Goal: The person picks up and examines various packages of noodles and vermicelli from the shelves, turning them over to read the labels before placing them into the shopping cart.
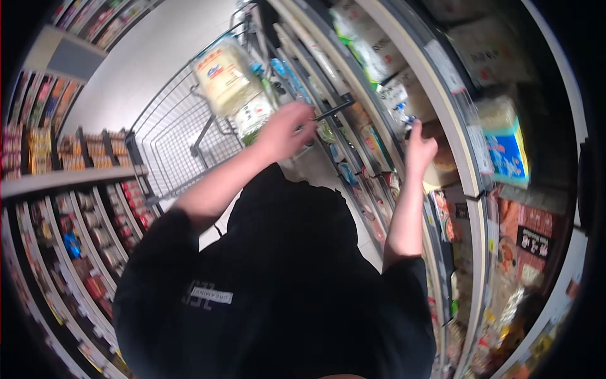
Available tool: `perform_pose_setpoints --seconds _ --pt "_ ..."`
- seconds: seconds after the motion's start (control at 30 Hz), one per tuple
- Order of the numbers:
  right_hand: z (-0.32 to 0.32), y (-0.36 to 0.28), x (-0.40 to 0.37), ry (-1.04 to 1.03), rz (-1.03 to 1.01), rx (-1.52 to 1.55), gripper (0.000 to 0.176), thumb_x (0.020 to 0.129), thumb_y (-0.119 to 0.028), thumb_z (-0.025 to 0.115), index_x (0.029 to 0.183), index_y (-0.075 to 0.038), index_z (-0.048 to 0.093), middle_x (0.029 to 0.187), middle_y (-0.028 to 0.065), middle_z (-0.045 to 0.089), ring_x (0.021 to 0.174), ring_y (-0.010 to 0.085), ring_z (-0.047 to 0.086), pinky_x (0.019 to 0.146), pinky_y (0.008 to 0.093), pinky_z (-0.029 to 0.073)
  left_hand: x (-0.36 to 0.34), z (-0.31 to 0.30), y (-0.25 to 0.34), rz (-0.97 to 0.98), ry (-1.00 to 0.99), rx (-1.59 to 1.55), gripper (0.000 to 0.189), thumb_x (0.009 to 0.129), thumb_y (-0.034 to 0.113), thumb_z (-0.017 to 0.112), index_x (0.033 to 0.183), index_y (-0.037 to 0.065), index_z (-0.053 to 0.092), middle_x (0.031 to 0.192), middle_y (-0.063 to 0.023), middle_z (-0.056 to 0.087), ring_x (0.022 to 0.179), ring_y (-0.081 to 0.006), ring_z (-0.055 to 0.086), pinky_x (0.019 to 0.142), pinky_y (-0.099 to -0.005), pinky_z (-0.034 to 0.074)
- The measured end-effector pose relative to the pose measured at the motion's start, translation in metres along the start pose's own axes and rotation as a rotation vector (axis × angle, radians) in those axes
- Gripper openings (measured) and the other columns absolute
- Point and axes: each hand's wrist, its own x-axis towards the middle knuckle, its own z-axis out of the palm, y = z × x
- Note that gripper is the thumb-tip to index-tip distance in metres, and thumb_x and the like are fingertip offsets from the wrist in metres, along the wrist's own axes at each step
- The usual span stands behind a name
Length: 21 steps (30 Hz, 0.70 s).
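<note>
My left hand [287, 132] is at the black handle [334, 108] of a wire shopping cart [167, 129], its fingers curled around the bar and slightly blurred. Beyond it, a clear bag of pale yellow food [221, 76] with red print sits in the cart. Beside that bag lies a white package [254, 114] with dark print. My right hand [420, 151] reaches into the shelf on the right, fingers bent. A small dark piece shows at its fingertips, too blurred to name. Close above it is a white package [396, 95] with black lettering and blue parts.
Tiered shelves with pale front edges [457, 120] rise along the right. A blue-and-yellow package [505, 151] stands at one edge, with brown-red packages [527, 234] below. On the left, a shelf unit [69, 252] holds several rows of goods. Pale floor [148, 50] runs between.
</note>
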Motion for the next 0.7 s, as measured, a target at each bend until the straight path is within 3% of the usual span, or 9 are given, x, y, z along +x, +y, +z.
perform_pose_setpoints --seconds 0.07,0.13,0.17,0.2,0.27,0.37,0.57,0.67,0.7 --pt "-0.007 -0.02 0.011 -0.018 0.152 -0.074 0.069 0.09 -0.05 0.076 0.103 0.018 0.07 0.101 0.028 0.073 0.089 0.0259 0.069 0.088 0.0422 0.052 0.047 0.032 0.032 0.087 -0.097 -0.082 0.05 0.089 0.014 0.067 0.137 0.004 0.057 0.118 -0.0209 0.066 0.115 -0.0397 0.063 0.1 -0.0468 0.051" --pt "0.0 -0.014 0.019 -0.056 0.2 0.391 0.061 0.093 -0.044 0.074 0.124 0.009 0.07 0.124 0.0193 0.07 0.109 0.0236 0.067 0.099 0.037 0.049 0.092 0.083 0.028 0.238 -0.077 -0.047 0.058 0.09 0.012 0.059 0.146 0.003 0.046 0.134 -0.0219 0.06 0.122 -0.0397 0.06 0.104 -0.0472 0.05" --pt "0.006 0.002 0.039 -0.201 0.216 0.601 0.062 0.098 -0.038 0.069 0.145 0.001 0.058 0.147 0.012 0.058 0.133 0.021 0.055 0.114 0.0339 0.039 0.109 0.097 0.039 0.152 -0.104 -0.046 0.062 0.089 0.011 0.059 0.148 -0.001 0.043 0.139 -0.0254 0.055 0.129 -0.0412 0.055 0.109 -0.0471 0.047" --pt "0.001 -0.012 0.03 -0.27 0.199 0.657 0.062 0.102 -0.032 0.065 0.152 0.0 0.05 0.156 0.0106 0.05 0.144 0.0199 0.045 0.12 0.0345 0.031 0.126 0.106 0.048 0.072 -0.131 -0.045 0.065 0.088 0.01 0.059 0.149 -0.004 0.039 0.144 -0.0289 0.051 0.136 -0.0427 0.051 0.113 -0.0471 0.044" --pt "0.001 -0.016 0.031 -0.315 0.202 0.659 0.063 0.102 -0.031 0.065 0.154 -0.001 0.047 0.16 0.0095 0.046 0.148 0.0187 0.039 0.123 0.0356 0.027 0.152 0.131 0.057 -0.058 -0.121 -0.093 0.068 0.087 0.011 0.06 0.147 -0.009 0.034 0.148 -0.0309 0.045 0.139 -0.0454 0.045 0.117 -0.0483 0.039" --pt "-0.001 -0.014 0.034 -0.391 0.232 0.612 0.074 0.1 -0.04 0.07 0.153 0.005 0.044 0.158 0.0148 0.046 0.147 0.0216 0.04 0.123 0.0376 0.027 0.166 0.146 0.061 -0.116 -0.24 -0.199 0.07 0.086 0.013 0.065 0.144 -0.008 0.031 0.143 -0.0293 0.044 0.139 -0.045 0.044 0.118 -0.0496 0.038" --pt "-0.016 -0.036 0.016 -0.444 0.256 0.356 0.085 0.095 -0.046 0.076 0.149 0.011 0.046 0.156 0.0172 0.047 0.143 0.0229 0.043 0.121 0.0377 0.029 0.172 0.144 0.061 -0.288 -0.181 -0.292 0.081 0.079 0.013 0.074 0.148 0.0 0.033 0.148 -0.0255 0.039 0.139 -0.0473 0.041 0.116 -0.0509 0.04" --pt "-0.016 -0.031 0.014 -0.38 0.206 0.371 0.08 0.092 -0.044 0.081 0.143 0.01 0.054 0.146 0.0153 0.056 0.13 0.0208 0.053 0.113 0.0359 0.038 0.184 0.135 0.059 -0.335 -0.31 -0.317 0.083 0.076 0.01 0.073 0.151 0.008 0.037 0.152 -0.0234 0.033 0.142 -0.0478 0.037 0.116 -0.0505 0.04" --pt "-0.012 -0.022 0.015 -0.282 0.168 0.358 0.07 0.089 -0.04 0.084 0.134 0.009 0.062 0.132 0.0122 0.066 0.112 0.0175 0.061 0.1 0.0334 0.047 0.182 0.13 0.06 -0.324 -0.3 -0.317 0.083 0.076 0.009 0.072 0.151 0.009 0.038 0.153 -0.0232 0.032 0.143 -0.0468 0.036 0.116 -0.0499 0.04"
